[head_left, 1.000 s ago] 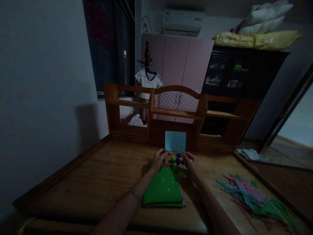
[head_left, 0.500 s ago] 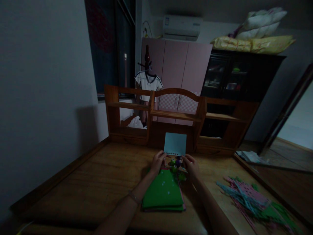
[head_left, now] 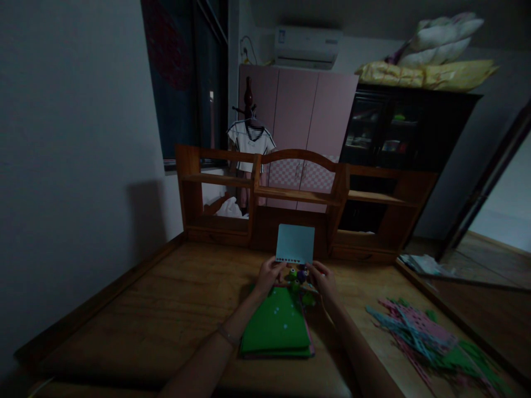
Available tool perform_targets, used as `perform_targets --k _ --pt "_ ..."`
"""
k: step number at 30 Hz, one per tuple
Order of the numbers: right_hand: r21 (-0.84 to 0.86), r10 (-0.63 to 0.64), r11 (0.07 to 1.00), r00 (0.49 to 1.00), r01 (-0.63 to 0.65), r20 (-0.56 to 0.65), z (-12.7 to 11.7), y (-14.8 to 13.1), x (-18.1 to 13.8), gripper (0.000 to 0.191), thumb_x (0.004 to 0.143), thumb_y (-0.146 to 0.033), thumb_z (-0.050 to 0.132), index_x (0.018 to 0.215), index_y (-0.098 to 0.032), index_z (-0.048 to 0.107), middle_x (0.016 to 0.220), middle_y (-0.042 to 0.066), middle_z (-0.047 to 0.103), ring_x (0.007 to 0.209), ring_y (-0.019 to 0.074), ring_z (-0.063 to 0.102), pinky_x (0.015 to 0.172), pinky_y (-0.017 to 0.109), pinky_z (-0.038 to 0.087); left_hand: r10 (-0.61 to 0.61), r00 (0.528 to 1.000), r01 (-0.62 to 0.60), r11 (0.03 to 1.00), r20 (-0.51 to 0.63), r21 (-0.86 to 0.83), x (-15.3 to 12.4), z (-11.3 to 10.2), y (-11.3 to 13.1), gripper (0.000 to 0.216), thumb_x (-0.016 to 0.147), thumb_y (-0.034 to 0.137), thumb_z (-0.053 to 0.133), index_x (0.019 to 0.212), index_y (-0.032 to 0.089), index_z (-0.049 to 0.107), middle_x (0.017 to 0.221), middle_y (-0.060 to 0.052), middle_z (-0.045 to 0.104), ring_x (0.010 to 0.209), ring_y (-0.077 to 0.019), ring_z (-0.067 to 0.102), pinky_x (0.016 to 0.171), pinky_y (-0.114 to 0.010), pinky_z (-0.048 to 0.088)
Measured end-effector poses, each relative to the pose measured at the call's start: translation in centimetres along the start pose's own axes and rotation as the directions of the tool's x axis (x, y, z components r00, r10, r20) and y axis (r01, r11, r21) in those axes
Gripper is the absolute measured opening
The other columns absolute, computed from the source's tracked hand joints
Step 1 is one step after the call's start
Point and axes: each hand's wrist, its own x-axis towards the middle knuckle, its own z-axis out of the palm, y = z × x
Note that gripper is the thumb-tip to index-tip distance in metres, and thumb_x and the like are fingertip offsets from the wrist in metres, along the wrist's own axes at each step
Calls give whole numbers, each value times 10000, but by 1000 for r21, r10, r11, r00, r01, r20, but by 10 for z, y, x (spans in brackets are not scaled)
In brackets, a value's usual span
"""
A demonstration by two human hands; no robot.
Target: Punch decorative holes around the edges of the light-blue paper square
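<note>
A light blue sheet of paper (head_left: 295,243), with a row of small punched holes along its lower edge, stands up between my hands. My left hand (head_left: 269,275) pinches its lower left corner. At the lower right corner my right hand (head_left: 324,279) grips it with thumb and fingers. Just below the sheet are small green and purple objects with round eyes (head_left: 297,276), partly hidden by my hands. Closer to me lies a stack of green paper (head_left: 277,326) with small pale spots on top and a pink layer showing at its edge.
Pink, blue and green paper strips and scraps (head_left: 435,337) are heaped at the right of the wooden table (head_left: 136,309). A wooden shelf unit (head_left: 296,193) rises along the back edge. A white wall (head_left: 83,166) borders the left side.
My left thumb and fingers have shifted slightly along the sheet's lower edge. Both hands keep hold of the sheet, and the whole view has drifted a little.
</note>
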Motion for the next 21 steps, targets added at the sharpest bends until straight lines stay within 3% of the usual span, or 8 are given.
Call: perform_targets --k 10,21 --pt "16 50 999 999 -49 -21 4 0 3 394 609 -545 646 719 -166 637 491 -29 476 424 87 356 404 218 214 -14 998 16 999 -54 31 0 -1 -1 341 692 452 631 770 120 607 525 9 545 404 -81 430 410 -194 329" --pt "14 9 1000 1000 -9 26 2 -2 0 359 656 -531 626 687 -173 616 482 -38 440 430 87 339 417 222 202 -12 998 15 999 -69 35 -1 -1 2 311 704 431 616 752 124 596 490 20 520 398 -86 433 411 -199 327"
